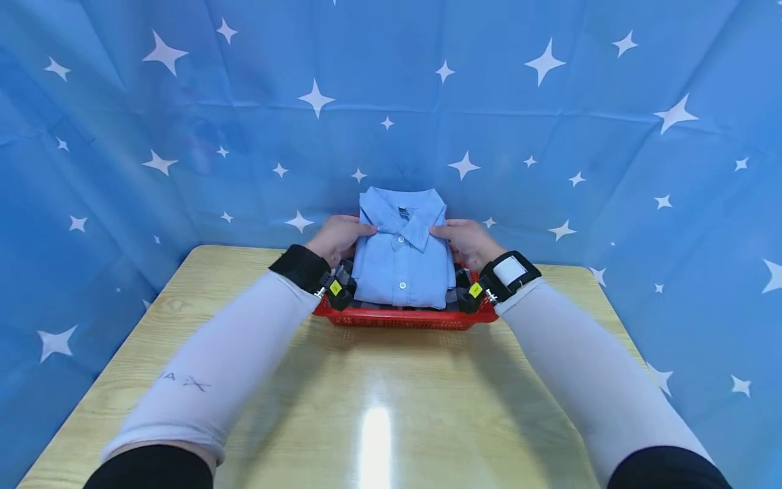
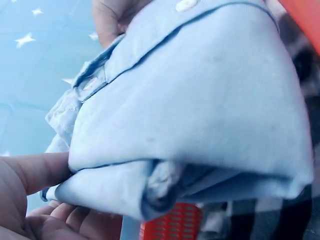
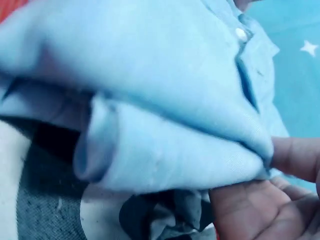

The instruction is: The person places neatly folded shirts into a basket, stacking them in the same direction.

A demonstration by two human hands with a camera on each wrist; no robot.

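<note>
The left hand (image 1: 334,238) pinches the left edge of a folded light-blue shirt (image 1: 402,248), thumb on top and fingers (image 2: 60,220) underneath. The shirt sits tilted over the red basket (image 1: 403,318) at the far end of the wooden table (image 1: 379,394), above a dark checked garment (image 2: 280,220). The right hand (image 1: 467,241) grips the shirt's right edge likewise

Your head camera is looking forward and down from above the table (image 1: 391,407), taking in both forearms and the starred backdrop (image 1: 183,136). Your wrist cameras are sitting very close, each facing inward from its own side. All three are sharing the folded blue shirt (image 1: 401,255) over the red basket (image 1: 403,317).
</note>
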